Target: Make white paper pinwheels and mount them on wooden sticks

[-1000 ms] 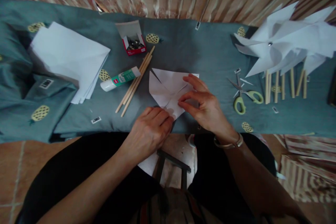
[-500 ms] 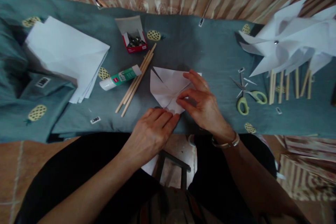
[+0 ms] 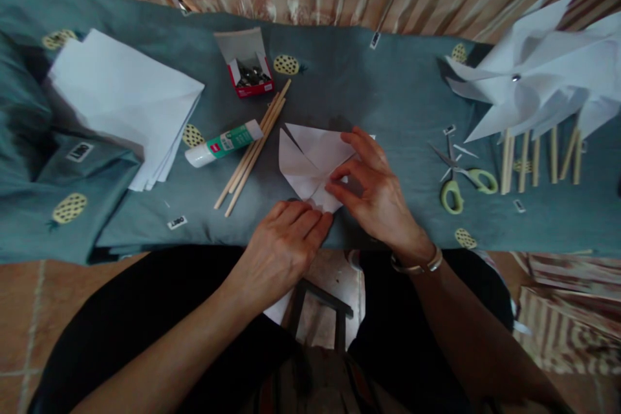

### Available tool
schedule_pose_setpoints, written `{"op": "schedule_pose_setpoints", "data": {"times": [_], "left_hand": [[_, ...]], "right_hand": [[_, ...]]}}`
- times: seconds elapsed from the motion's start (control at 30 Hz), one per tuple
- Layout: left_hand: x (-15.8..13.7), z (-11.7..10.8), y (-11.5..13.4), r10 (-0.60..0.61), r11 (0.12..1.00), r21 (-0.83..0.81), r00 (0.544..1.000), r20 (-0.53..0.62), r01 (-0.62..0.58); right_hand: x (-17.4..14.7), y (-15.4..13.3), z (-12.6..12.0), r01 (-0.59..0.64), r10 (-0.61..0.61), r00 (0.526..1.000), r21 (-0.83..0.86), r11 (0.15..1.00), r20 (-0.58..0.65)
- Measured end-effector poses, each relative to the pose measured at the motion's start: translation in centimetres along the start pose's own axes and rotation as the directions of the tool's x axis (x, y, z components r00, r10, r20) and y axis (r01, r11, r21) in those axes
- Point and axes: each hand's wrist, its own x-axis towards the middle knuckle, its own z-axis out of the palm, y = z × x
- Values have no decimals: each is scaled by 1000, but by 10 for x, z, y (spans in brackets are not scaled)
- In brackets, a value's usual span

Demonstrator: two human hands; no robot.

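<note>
A white sheet of paper (image 3: 315,149) with slits cut in from its corners lies at the table's near edge, partly bent inward. My left hand (image 3: 286,242) is closed on its near edge, the fingertips hidden or pressed against the paper. With thumb and forefinger my right hand (image 3: 371,191) pinches a flap of the sheet near the middle, while its other fingers rest along the right side. The right hand covers part of the paper.
Wooden sticks (image 3: 255,149) and a glue stick (image 3: 223,143) lie left of the paper. Behind them stands an open red box (image 3: 253,88) of small metal pieces. Paper sheets (image 3: 126,90) are stacked far left. Scissors (image 3: 452,197) and finished paper pinwheels (image 3: 517,100) lie at right.
The view has shifted very slightly. Both hands keep nearly the same hold on the paper, with barely any movement.
</note>
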Motion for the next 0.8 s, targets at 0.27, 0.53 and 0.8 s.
{"op": "schedule_pose_setpoints", "data": {"times": [0.27, 0.53, 0.8], "left_hand": [[1, -1, 1, 12, 1000, 7, 1000, -14, -12], [1, 0, 0, 13, 999, 30, 1000, 0, -13], [1, 0, 2, 0, 999, 39, 1000, 14, -1]], "right_hand": [[0, 1, 0, 23, -23, 1000, -7, 1000, 15], [-1, 1, 1, 45, -44, 999, -7, 999, 24], [-10, -5, 5, 100, -98, 995, -124, 987, 22]]}}
